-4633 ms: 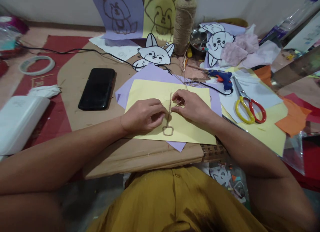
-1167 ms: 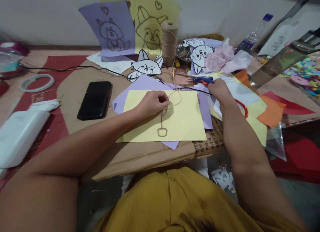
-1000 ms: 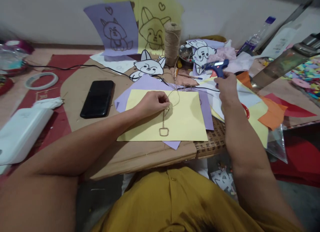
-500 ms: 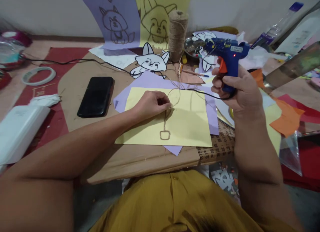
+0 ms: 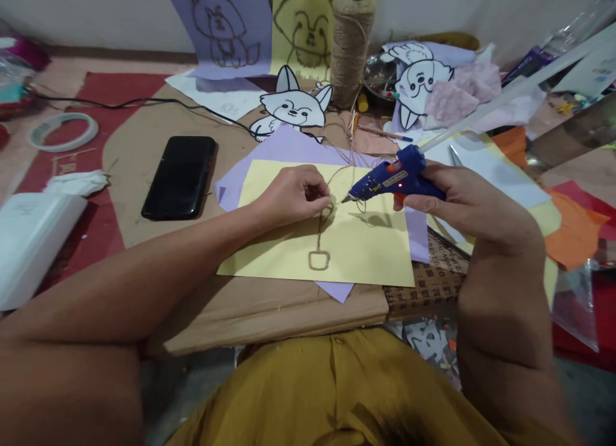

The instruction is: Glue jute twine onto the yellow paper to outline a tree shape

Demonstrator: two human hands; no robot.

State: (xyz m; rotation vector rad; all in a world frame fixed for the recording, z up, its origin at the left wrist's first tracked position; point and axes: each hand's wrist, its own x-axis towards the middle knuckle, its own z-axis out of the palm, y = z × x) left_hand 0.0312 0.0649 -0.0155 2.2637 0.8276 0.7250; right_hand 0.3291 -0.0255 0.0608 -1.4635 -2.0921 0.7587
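Note:
A yellow sheet of paper lies on purple paper in front of me. On it, twine runs up from a small twine outline shaped like a rounded square. My left hand rests on the sheet, thumb and fingers pinching the twine. My right hand grips a blue glue gun, fingers around its handle by the orange trigger. The gun's nozzle points left, close to my left fingertips; whether it touches anything I cannot tell. A clear glue stick sticks out of its back.
A twine spool stands behind, beside white dog cutouts and a metal bowl. Left are a black phone, a tape roll and a white box. A black cord crosses the cardboard.
My right hand has lowered the glue gun and turned it, so the nozzle is now near my left fingers. My left hand keeps its pinch on the twine. The view has shifted slightly.

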